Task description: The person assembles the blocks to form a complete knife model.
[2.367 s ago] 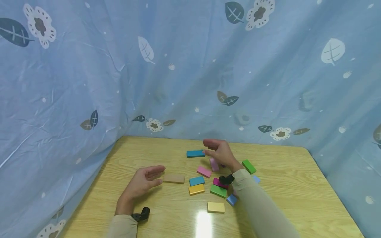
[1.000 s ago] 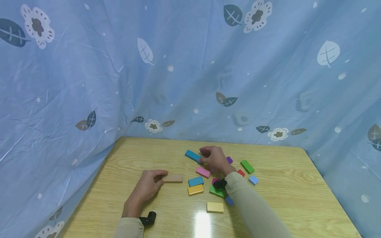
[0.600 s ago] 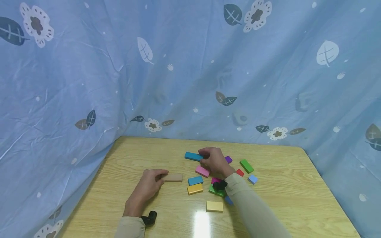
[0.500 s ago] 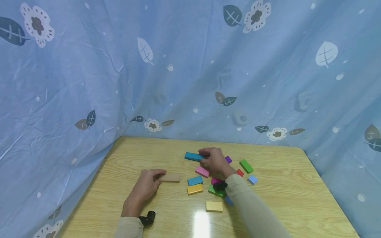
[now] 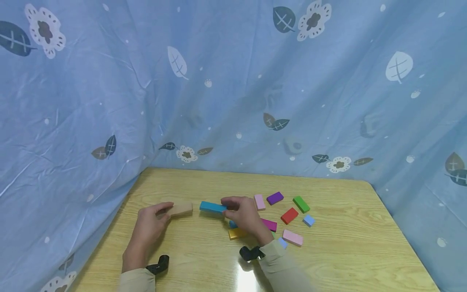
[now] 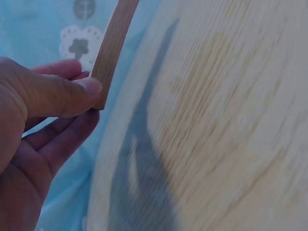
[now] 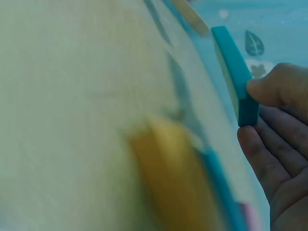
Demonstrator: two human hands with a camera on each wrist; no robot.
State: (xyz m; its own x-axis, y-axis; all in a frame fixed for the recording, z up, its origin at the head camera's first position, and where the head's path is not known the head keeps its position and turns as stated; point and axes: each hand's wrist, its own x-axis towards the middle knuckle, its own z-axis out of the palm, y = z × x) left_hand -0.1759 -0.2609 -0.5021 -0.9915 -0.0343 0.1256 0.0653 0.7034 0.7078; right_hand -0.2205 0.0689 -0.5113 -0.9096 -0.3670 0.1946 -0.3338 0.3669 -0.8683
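My left hand (image 5: 150,225) pinches one end of a plain wooden block (image 5: 181,209) between thumb and fingers. In the left wrist view that block (image 6: 114,53) is raised off the table, its shadow falling beside it. My right hand (image 5: 245,215) pinches the near end of a long blue block (image 5: 213,207), also lifted, as the right wrist view shows with the blue block (image 7: 235,72). The free ends of the two blocks face each other with a small gap between them. Under my right hand lie a yellow-orange block (image 5: 237,233) and a second blue block (image 5: 232,224), partly hidden.
Right of my right hand lie a magenta block (image 5: 269,225), a red block (image 5: 290,215), a purple block (image 5: 275,198), a green block (image 5: 301,204), pink blocks (image 5: 292,237) and small light-blue blocks (image 5: 309,220). A patterned blue curtain (image 5: 233,101) surrounds the wooden table (image 5: 350,243).
Both hands have lifted their blocks and moved left, the right hand also nearer to me. The right hand's move uncovers the purple, red and pink blocks.
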